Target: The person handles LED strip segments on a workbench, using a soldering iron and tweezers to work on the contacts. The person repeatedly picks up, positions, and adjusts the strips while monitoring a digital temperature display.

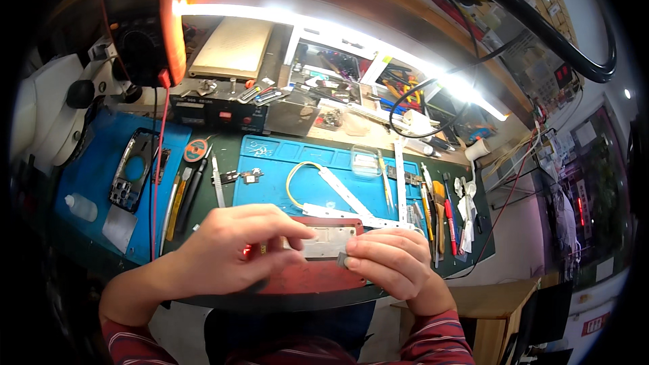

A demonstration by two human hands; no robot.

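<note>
A red device (304,280) with a silvery plate (314,243) and a glowing red display lies at the front of the bench. My left hand (250,247) hangs over its left part, fingers loosely bent and apart, index fingertip at the plate's left area; I see nothing held in it. My right hand (389,260) pinches a small grey piece (342,259) at the plate's right side. Just behind, white strips with a yellow wire (334,182) rest on a blue silicone mat (270,182).
A second blue mat (88,162) holds a phone frame (128,169) and bottle (81,206). Tweezers and tools (182,203) flank the mats; pens and brushes (446,216) lie right. An orange-cased multimeter (142,20), light bar (270,13) and black cables (541,27) are above.
</note>
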